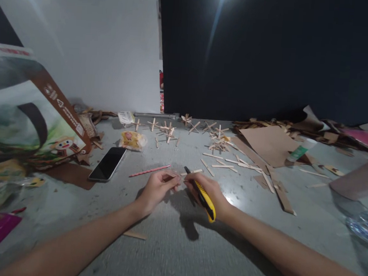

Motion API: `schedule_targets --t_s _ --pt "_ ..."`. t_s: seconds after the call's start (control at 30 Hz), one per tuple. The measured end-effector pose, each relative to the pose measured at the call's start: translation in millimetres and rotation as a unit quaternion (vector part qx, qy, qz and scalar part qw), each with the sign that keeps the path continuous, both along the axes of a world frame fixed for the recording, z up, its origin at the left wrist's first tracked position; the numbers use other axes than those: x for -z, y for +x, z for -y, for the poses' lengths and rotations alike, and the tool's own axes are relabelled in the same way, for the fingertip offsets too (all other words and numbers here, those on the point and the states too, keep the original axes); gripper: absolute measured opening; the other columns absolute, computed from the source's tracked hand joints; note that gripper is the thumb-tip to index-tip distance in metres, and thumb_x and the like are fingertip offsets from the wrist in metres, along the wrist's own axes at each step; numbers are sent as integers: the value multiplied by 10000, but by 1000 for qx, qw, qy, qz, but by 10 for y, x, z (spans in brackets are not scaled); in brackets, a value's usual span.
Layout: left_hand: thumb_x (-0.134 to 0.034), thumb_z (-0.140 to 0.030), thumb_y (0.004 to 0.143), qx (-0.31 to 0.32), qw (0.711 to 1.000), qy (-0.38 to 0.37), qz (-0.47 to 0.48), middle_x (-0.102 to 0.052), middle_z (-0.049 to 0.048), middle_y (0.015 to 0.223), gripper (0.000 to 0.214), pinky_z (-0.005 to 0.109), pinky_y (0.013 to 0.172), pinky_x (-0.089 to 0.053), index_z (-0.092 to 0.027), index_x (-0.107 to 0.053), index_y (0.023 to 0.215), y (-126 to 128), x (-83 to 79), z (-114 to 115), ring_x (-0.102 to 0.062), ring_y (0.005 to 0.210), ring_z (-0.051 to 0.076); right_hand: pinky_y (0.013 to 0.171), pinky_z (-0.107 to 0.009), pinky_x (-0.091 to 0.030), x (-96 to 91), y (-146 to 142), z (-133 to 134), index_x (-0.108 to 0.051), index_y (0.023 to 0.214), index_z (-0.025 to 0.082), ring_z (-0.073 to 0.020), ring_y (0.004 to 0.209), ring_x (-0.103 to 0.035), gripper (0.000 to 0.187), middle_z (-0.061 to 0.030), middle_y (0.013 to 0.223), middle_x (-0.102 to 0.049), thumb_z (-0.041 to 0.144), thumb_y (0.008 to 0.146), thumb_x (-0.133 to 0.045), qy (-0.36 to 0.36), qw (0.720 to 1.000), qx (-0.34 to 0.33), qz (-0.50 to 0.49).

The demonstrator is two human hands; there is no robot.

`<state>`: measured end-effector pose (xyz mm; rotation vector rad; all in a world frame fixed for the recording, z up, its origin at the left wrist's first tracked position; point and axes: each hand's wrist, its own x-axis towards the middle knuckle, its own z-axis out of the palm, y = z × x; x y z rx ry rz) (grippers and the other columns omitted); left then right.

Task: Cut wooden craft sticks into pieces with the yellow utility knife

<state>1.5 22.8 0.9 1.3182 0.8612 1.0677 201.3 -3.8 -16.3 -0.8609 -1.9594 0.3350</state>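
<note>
My right hand (210,192) is closed around a yellow and black box cutter (206,200), its handle end slanting back toward me and its front end pointing away. Just to the left, my left hand (158,188) is closed, thumb and fingers pinched together; whatever sits between them is too small to make out. A wooden craft stick (196,171) lies right beyond the fingertips. Past my left hand lies a pink patterned pencil (150,171). More loose craft sticks (222,166) are scattered beyond my right hand.
Crossed-stick pieces (170,133) stand along the back. A phone (108,164), a yellow snack packet (132,140) and a large printed bag (38,106) are on the left. Cardboard (267,144), a glue tube (301,150) and a clear plastic object (365,224) lie to the right.
</note>
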Motion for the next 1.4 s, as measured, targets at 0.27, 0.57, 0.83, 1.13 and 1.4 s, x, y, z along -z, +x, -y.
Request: schedule_targets --t_s 0.27,0.57,0.83,1.13,1.4 --pt "-767 -582 816 -22 1000 11 7 -701 26 790 443 264 647 -538 -169 -621 883 23 21 34 -657 648 142 642 -274 -561 -88 -14 89 -573 1126 236 -167 682 -689 135 -40 858 -713 224 995 -541 2 1000 12 14" --pt "-804 -524 792 21 1000 -13 -10 -740 16 748 488 276 577 -568 -207 -482 977 48 58 73 -691 543 154 705 -309 -606 -102 -8 133 -610 1143 252 -194 775 -753 190 -63 957 -769 218 967 -549 28 995 95 -27" --pt "-792 -420 811 54 998 -23 -29 -709 5 704 509 263 540 -559 -161 -532 1164 52 16 112 -667 520 147 576 -239 -570 -91 -107 217 -645 1083 232 -144 602 -709 164 -15 794 -746 183 967 -540 34 997 45 -48" --pt "-737 -403 845 58 996 -5 -61 -647 -25 633 412 212 458 -457 -170 -553 1130 44 5 116 -594 455 121 628 -262 -590 -100 -64 171 -627 1116 255 -165 661 -728 202 -17 822 -738 163 974 -517 39 999 12 -22" --pt "-708 -360 859 60 996 -6 -67 -631 -33 633 365 204 451 -432 -172 -551 1129 52 -29 145 -555 444 106 676 -298 -609 -82 -58 173 -626 1157 268 -191 735 -739 218 -44 876 -735 191 1004 -490 37 999 9 -3"
